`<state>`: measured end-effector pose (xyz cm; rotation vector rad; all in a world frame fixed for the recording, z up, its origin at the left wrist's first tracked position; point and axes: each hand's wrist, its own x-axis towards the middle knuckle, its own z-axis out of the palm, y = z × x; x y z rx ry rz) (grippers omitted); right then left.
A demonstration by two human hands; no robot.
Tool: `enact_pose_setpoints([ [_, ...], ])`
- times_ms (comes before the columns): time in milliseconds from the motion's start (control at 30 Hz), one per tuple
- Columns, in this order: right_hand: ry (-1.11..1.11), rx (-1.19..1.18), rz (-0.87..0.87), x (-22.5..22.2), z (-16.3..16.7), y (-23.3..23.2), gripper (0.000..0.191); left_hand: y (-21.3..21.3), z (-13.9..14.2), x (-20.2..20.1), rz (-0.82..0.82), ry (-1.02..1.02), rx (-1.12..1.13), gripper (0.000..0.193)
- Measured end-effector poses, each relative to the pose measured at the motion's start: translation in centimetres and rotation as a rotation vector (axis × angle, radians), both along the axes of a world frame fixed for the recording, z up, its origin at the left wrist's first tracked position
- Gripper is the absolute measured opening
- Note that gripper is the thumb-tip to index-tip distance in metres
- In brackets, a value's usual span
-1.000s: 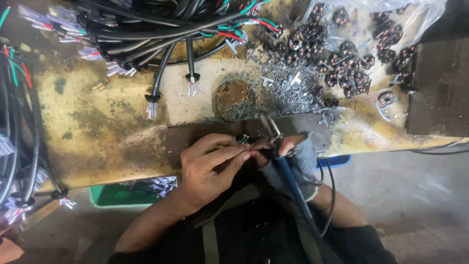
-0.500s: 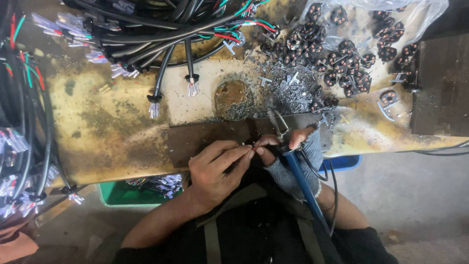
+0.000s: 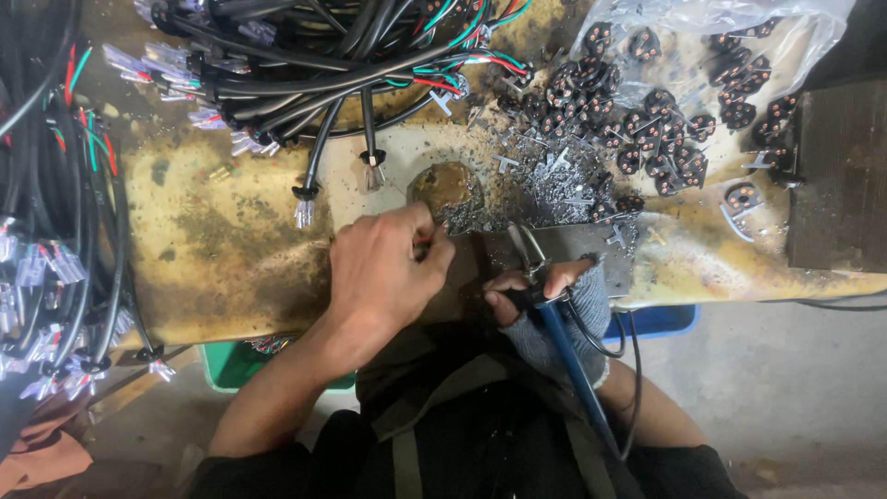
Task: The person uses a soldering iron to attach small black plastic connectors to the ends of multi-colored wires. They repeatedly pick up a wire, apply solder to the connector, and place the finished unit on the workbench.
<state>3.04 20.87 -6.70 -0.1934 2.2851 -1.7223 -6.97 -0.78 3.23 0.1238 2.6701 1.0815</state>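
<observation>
Half a second back the left hand [image 3: 383, 268] sat low, fingertips meeting the right hand [image 3: 554, 296] at the bench edge. Now it has lifted up onto the stained bench top [image 3: 222, 231], pinching a thin red wire [image 3: 427, 238] apart from the blue-handled tool [image 3: 564, 342].

Left hand [image 3: 386, 268] bare, fingers pinched; right hand [image 3: 554, 296] gloved, fist closed

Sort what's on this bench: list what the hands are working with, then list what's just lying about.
In hand:
left hand pinching a thin red wire
right hand in a grey glove, gripping a blue-handled tool

Lying about:
black cable bundle
black plug inserts by the plastic bag
metal scraps
green bin
</observation>
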Motion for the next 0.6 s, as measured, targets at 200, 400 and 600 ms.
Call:
enact_pose_setpoints([
  [200, -0.093, 0.229, 0.113, 0.2, 2.3, 0.6, 0.01, 0.4, 0.4, 4.2, -0.056, -0.073, 0.269, 0.011],
  [400, 0.301, -0.016, -0.017, 0.0, 3.2, 1.0, 0.031, 2.3, -1.6, 6.9, 0.039, 0.227, 0.309, 0.005],
  [600, 0.356, 0.125, 0.106, -0.6, 3.4, 1.8, 0.039, 2.3, -0.9, 7.0, 0.016, 0.298, 0.247, 0.007],
])
